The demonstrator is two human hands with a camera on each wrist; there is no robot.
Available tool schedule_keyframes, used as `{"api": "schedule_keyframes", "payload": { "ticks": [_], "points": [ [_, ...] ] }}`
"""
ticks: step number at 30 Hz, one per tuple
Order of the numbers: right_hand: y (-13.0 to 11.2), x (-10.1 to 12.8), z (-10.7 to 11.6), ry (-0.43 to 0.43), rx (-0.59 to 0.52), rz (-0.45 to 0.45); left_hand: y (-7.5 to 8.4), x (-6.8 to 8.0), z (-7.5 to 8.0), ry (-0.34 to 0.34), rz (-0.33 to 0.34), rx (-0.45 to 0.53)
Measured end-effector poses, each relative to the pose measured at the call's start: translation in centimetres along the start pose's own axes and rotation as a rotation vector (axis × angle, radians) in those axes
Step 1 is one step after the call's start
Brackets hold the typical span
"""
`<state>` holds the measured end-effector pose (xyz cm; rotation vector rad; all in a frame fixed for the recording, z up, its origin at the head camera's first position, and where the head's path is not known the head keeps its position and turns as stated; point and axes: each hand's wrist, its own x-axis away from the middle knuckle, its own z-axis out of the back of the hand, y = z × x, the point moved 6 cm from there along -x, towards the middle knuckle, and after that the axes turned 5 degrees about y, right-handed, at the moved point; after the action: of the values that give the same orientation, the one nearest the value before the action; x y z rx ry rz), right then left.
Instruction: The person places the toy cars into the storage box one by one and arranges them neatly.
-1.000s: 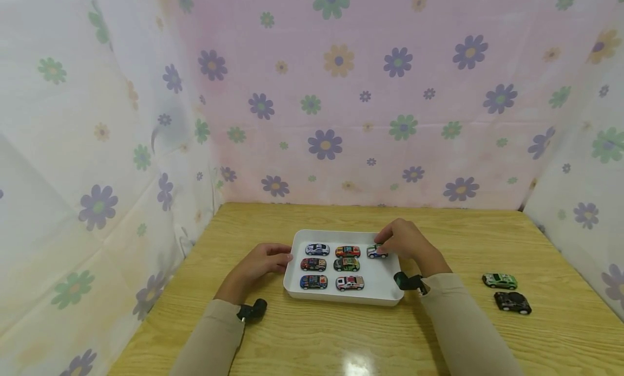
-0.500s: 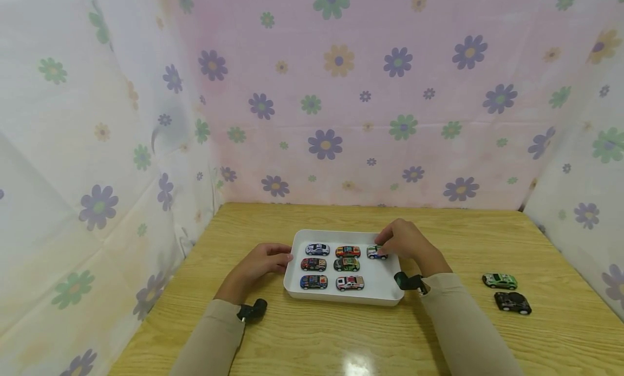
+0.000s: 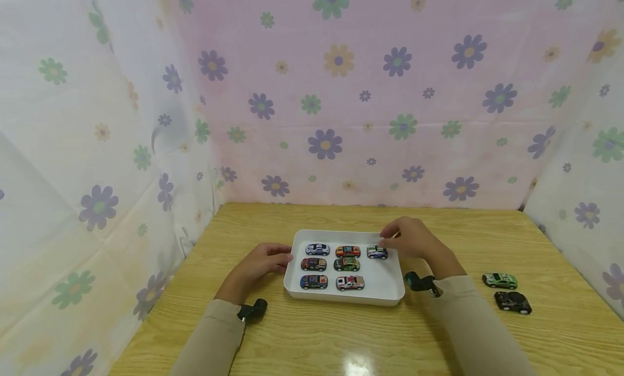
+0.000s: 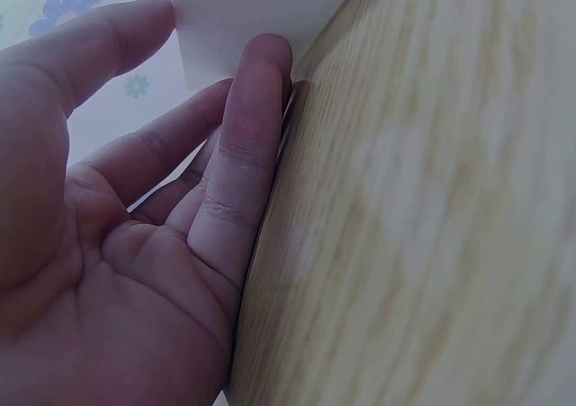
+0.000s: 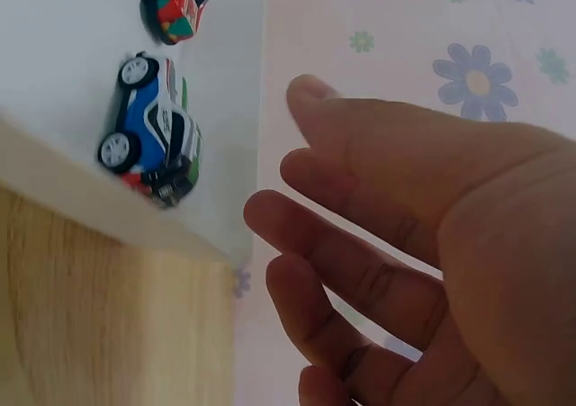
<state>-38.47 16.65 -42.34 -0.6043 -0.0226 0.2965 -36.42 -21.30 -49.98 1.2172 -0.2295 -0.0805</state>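
Observation:
A white tray (image 3: 382, 289) on the table holds several small toy cars in rows. My left hand (image 3: 260, 264) is at the tray's left end; in the left wrist view its fairly straight fingers (image 4: 247, 145) and thumb touch the outer wall. At the tray's far right corner, my right hand (image 3: 414, 239) hovers just above a blue, white and green toy car (image 3: 377, 252). The right wrist view shows that car (image 5: 153, 127) apart from the loosely bent fingers (image 5: 346, 275), which hold nothing. A red toy car (image 3: 348, 251) stands to its left.
Right of the tray, a green toy car (image 3: 499, 280) and a black toy car (image 3: 512, 303) sit on the wooden table (image 3: 312, 338). Flowered cloth (image 3: 358, 110) hangs behind the table and along both sides.
My right hand has let go of the blue, white and green car and drawn slightly up and right. That car stays in place. The left hand has not moved.

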Motion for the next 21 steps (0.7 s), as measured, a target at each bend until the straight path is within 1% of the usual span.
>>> {"api": "schedule_keyframes", "payload": {
  "ticks": [5, 9, 17, 21],
  "points": [
    [0.6, 1.2, 1.4, 0.025, 0.039, 0.069, 0.0, -0.1, 0.0, -0.01, 0.001, 0.004],
    [1.7, 2.6, 2.8, 0.054, 0.063, 0.103, 0.1, -0.1, 0.0, -0.011, 0.0, 0.007],
    [4.7, 5.8, 5.7, 0.11, 0.066, 0.118, 0.3, 0.0, -0.1, -0.011, -0.008, 0.0],
    [6.4, 7.3, 6.9, 0.153, 0.052, 0.092, 0.0, 0.0, -0.1, -0.01, -0.004, 0.005]
  ]
}}
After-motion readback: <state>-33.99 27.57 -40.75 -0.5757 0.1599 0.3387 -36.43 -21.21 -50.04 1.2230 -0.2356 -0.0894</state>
